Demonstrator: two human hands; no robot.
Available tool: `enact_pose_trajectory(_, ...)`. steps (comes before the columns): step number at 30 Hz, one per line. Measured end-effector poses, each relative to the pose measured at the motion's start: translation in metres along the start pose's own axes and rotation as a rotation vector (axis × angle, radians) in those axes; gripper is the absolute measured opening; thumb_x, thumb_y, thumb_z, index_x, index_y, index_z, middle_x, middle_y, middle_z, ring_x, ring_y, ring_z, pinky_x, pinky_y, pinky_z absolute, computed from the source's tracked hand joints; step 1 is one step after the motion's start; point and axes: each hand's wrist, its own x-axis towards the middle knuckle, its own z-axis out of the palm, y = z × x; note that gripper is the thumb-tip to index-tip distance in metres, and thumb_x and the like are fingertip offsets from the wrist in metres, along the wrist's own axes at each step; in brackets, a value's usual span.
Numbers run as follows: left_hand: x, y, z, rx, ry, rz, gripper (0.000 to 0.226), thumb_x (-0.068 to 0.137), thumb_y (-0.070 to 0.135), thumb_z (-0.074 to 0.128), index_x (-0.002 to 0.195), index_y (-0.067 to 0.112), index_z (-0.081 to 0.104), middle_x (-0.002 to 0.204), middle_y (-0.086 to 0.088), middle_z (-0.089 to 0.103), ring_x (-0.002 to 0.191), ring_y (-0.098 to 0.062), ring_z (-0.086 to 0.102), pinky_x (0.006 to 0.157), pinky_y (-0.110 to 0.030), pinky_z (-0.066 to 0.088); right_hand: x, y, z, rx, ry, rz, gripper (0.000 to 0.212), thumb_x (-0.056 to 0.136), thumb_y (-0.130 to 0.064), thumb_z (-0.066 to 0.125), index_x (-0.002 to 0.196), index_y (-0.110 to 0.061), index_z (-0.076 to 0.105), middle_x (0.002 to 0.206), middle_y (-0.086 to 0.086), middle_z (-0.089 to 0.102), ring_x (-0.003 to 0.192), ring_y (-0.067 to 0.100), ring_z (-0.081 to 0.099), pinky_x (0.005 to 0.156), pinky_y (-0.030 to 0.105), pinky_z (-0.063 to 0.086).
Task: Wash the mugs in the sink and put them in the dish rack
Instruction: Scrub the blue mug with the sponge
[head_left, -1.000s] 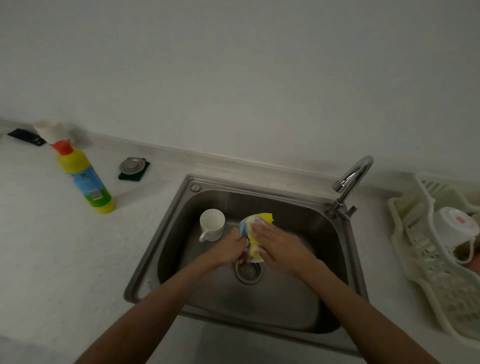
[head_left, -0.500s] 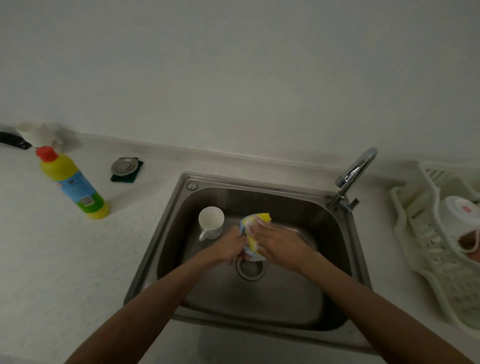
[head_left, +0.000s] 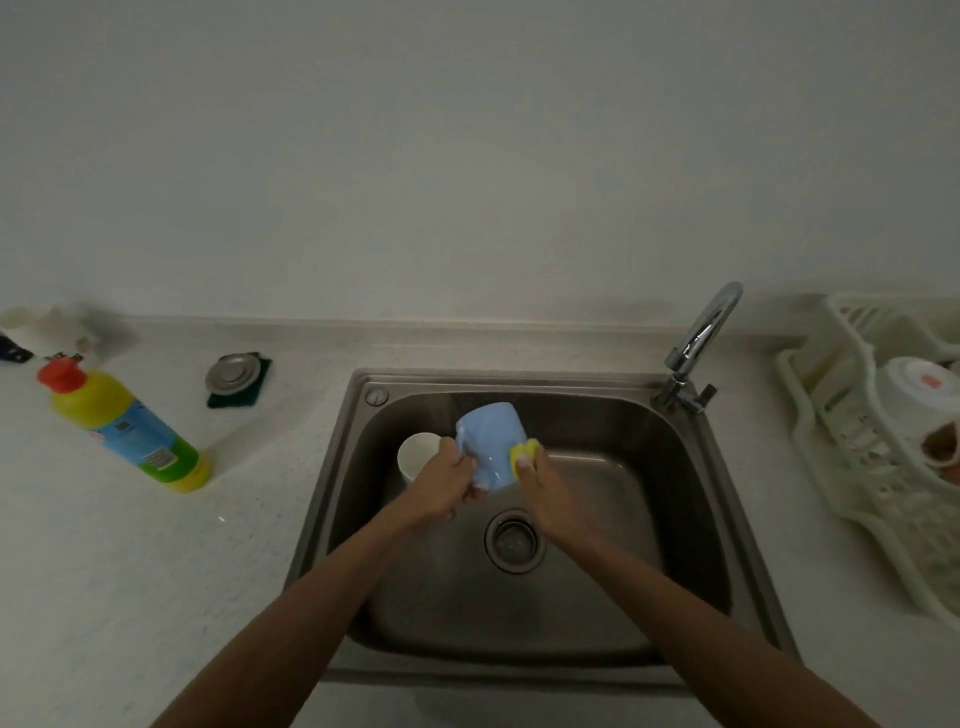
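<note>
Over the steel sink (head_left: 691, 499) my left hand (head_left: 445, 484) grips a light blue mug (head_left: 488, 441) by its handle side, its base tipped up and away from me. My right hand (head_left: 543, 480) holds a yellow sponge (head_left: 523, 453) against the mug's right side. A white mug (head_left: 418, 455) stands upright on the sink floor at the left, partly hidden behind my left hand. The white dish rack (head_left: 810, 431) sits on the counter at the right with a white mug (head_left: 917, 387) upside down in it.
A chrome tap (head_left: 701, 338) rises at the sink's back right corner. The drain (head_left: 511, 540) lies in the sink's middle. On the left counter lie a yellow detergent bottle (head_left: 130, 428) and a metal sink plug on a green pad (head_left: 234, 376).
The blue mug has been turned so its base and side face me. My right hand with the sponge slid from covering the mug's top to its right side.
</note>
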Motion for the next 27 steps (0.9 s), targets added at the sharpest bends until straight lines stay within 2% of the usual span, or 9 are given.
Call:
enact_pose_trajectory(2,0.001,-0.008,-0.005,-0.034,-0.032,0.013,0.021,0.104,0.026,0.035,0.123,0.017,0.033,0.095,-0.011,0.062,0.062,-0.009,0.057,0.045,-0.017,0.042,0.009,-0.003,-0.004,0.144,-0.041,0.076,0.047,0.099,-0.052,0.03,0.123,-0.017,0.05,0.119,0.007,0.06,0.108,0.021,0.06,0.096,0.041,0.05)
enact_pose_trajectory(5,-0.001,-0.01,-0.003,-0.108,-0.086,0.078,0.014,0.104,0.023,0.035,0.113,0.014,0.04,0.089,-0.009,0.066,0.06,-0.009,0.063,0.048,-0.019,0.045,0.04,-0.017,-0.024,0.355,0.025,0.306,0.049,0.099,-0.056,0.031,0.12,-0.018,0.054,0.117,0.004,0.059,0.106,0.02,0.058,0.099,0.04,0.047)
enact_pose_trajectory(9,0.008,-0.011,-0.006,-0.147,-0.063,0.047,0.019,0.105,0.022,0.03,0.106,0.011,0.047,0.084,-0.009,0.064,0.058,-0.006,0.063,0.049,-0.023,0.047,0.03,-0.012,-0.033,0.268,-0.148,0.291,0.054,0.101,-0.053,0.03,0.131,-0.014,0.052,0.125,0.006,0.059,0.109,0.018,0.058,0.097,0.036,0.048)
enact_pose_trajectory(13,0.008,-0.01,0.004,-0.157,-0.172,0.09,0.021,0.104,0.02,0.033,0.115,0.005,0.045,0.087,-0.01,0.067,0.067,-0.01,0.067,0.048,-0.022,0.048,0.037,-0.014,-0.044,0.456,-0.015,0.344,0.046,0.099,-0.053,0.038,0.121,-0.017,0.055,0.114,0.005,0.061,0.1,0.017,0.06,0.089,0.034,0.05)
enact_pose_trajectory(15,0.01,-0.011,0.0,-0.191,-0.135,0.068,0.024,0.105,0.019,0.034,0.118,0.003,0.045,0.086,-0.009,0.067,0.063,-0.008,0.067,0.048,-0.022,0.048,0.028,-0.004,-0.042,0.493,-0.064,0.307,0.045,0.1,-0.051,0.035,0.126,-0.019,0.054,0.123,0.004,0.061,0.107,0.015,0.06,0.096,0.034,0.048)
enact_pose_trajectory(20,0.02,-0.005,0.011,-0.034,-0.211,0.084,0.017,0.103,0.024,0.036,0.11,0.009,0.039,0.09,-0.008,0.069,0.072,-0.013,0.069,0.045,-0.023,0.045,0.03,0.005,-0.032,-0.229,0.006,-0.027,0.056,0.104,-0.036,0.035,0.149,-0.005,0.027,0.155,0.015,0.028,0.143,0.026,0.028,0.116,0.039,0.027)
enact_pose_trajectory(23,0.027,0.004,0.019,-0.025,-0.147,0.051,0.017,0.102,0.028,0.036,0.106,0.012,0.034,0.092,-0.012,0.069,0.074,-0.017,0.068,0.042,-0.024,0.044,0.022,0.02,-0.021,-0.831,0.083,-0.435,0.063,0.098,-0.031,0.035,0.146,0.008,0.026,0.153,0.028,0.025,0.143,0.037,0.026,0.11,0.044,0.037)
enact_pose_trajectory(25,0.028,0.005,0.017,0.02,-0.148,0.04,0.013,0.101,0.026,0.037,0.102,0.014,0.033,0.089,-0.013,0.068,0.075,-0.02,0.067,0.043,-0.026,0.044,0.009,0.033,-0.022,-0.945,0.079,-0.58,0.063,0.094,-0.025,0.044,0.145,0.009,0.029,0.152,0.028,0.028,0.143,0.038,0.025,0.11,0.045,0.038)
enact_pose_trajectory(27,0.026,0.006,0.019,0.078,-0.186,0.058,0.01,0.1,0.025,0.037,0.098,0.016,0.032,0.084,-0.009,0.066,0.071,-0.018,0.066,0.042,-0.024,0.044,0.019,0.024,-0.031,-0.891,0.108,-0.543,0.063,0.098,-0.031,0.036,0.147,0.007,0.026,0.154,0.025,0.023,0.144,0.03,0.015,0.114,0.044,0.033)
